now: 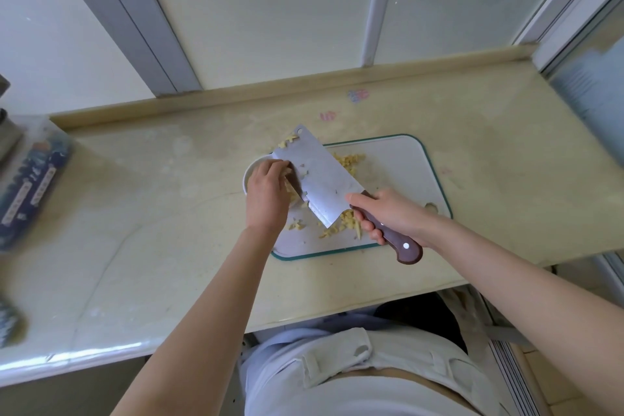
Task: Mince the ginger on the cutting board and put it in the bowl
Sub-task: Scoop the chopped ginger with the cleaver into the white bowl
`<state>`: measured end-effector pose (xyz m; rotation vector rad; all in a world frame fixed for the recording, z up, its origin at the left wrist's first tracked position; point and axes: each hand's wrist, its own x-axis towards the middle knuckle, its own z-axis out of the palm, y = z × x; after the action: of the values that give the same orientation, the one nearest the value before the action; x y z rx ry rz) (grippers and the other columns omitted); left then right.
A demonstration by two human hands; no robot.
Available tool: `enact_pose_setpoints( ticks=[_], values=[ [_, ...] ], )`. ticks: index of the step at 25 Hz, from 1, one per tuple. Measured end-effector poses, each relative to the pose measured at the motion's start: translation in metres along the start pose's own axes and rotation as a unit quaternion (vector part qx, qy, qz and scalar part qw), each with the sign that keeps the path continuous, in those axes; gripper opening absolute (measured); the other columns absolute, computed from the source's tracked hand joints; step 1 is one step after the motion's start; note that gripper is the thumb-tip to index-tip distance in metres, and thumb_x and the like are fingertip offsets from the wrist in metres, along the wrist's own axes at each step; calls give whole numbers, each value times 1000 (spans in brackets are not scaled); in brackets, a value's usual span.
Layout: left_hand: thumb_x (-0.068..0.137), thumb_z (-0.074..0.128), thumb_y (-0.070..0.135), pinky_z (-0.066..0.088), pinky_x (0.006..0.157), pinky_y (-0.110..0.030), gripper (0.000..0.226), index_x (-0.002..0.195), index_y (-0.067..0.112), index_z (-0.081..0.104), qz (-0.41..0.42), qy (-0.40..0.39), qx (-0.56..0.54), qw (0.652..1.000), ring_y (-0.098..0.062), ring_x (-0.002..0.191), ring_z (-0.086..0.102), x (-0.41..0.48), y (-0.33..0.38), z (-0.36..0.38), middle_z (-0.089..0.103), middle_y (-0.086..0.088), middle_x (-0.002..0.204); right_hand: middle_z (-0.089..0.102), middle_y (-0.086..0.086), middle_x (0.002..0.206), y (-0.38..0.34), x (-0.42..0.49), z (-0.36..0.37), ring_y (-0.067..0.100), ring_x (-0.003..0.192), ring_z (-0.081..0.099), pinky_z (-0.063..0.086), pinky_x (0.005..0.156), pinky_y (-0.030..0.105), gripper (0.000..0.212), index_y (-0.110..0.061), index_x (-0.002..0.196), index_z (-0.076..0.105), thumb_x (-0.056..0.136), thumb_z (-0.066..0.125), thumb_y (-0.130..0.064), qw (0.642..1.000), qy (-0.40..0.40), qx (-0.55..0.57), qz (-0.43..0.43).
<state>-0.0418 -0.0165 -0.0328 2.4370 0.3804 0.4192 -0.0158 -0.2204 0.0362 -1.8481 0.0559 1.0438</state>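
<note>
A white cutting board (398, 165) with a green rim lies on the counter. Yellow minced ginger (349, 160) is scattered on it, with more bits near its front edge and on the counter behind the bowl. My right hand (388, 213) grips the brown handle of a cleaver (320, 176), whose blade is tilted over the board's left edge. A white bowl (251, 169) sits just left of the board, mostly hidden under my left hand (268, 192). That hand's curled fingers touch the blade's flat side over the bowl, at the ginger there.
A blue patterned package (30, 186) lies at the counter's left end, blurred. The pale counter (152, 213) ends at a raised back ledge under a window wall. A glass panel stands at the far right.
</note>
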Motion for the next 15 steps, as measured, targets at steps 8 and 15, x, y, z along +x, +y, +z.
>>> enact_pose_setpoints(
  ticks=[8,15],
  values=[
    [100,36,11,13,112,-14,40,140,8,40,132,-127,-75,980,-18,141,25,-19,35,5,35,-7,148,43,-1,52,-12,5,10,11,37,38,35,39,20,38,-14,66,47,98,52,-33,1000,8,22,2],
    [101,37,14,17,115,-22,41,141,11,38,43,-126,-123,983,-16,141,24,-13,13,5,30,-4,151,44,-2,51,-6,-2,1,11,39,38,36,39,18,38,-14,65,48,98,51,-33,1000,-12,18,15]
  ],
)
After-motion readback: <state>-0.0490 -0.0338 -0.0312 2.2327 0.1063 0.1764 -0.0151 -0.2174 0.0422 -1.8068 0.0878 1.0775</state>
